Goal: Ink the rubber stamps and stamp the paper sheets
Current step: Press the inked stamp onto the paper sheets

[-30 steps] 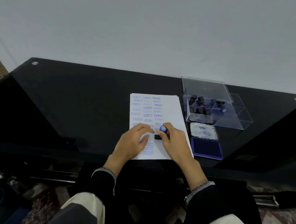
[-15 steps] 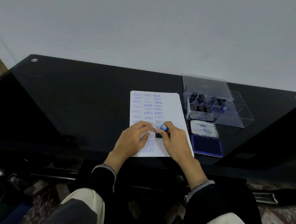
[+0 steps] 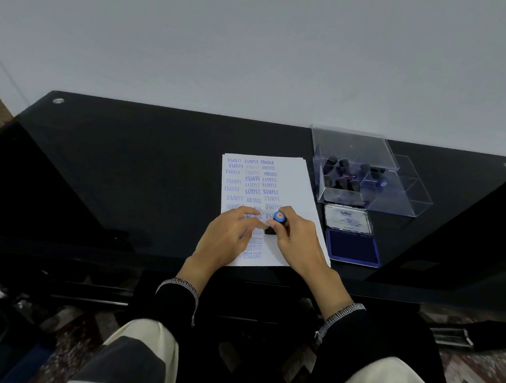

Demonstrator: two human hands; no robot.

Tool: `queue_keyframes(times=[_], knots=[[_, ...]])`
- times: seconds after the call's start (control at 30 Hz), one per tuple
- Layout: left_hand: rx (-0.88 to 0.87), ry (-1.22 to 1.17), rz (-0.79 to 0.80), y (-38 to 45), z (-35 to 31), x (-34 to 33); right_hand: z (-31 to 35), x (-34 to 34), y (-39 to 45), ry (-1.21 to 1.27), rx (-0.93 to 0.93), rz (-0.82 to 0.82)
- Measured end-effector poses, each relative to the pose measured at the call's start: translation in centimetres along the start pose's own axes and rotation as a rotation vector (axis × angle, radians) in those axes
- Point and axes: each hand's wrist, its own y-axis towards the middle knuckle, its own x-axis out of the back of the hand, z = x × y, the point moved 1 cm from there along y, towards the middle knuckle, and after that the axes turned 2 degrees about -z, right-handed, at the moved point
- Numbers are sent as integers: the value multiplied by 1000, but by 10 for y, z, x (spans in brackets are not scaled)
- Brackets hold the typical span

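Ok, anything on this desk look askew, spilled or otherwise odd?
Nothing spilled or damaged. One oddity: on the paper sheet, the left column of SAMPLE imprints reads mirrored or upside down, unlike the columns beside it. The ink pad lies open, and the right hand holds the stamp on the sheet.

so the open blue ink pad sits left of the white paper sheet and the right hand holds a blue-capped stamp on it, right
Not quite: the head view shows the open blue ink pad right of the white paper sheet, not left. The right hand does hold the blue-capped stamp on the sheet.
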Motion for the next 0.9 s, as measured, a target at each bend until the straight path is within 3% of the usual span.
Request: queue_keyframes(times=[0.43,0.63,0.9], knots=[[-62,68,19,3,1,-5,-1,-7,-6,54,19,-79],[112,-37,-19,3,-1,-1,0,-4,2,54,-2,-47],[121,93,167,3,7,-7,1,-7,-5,91,-42,-61]])
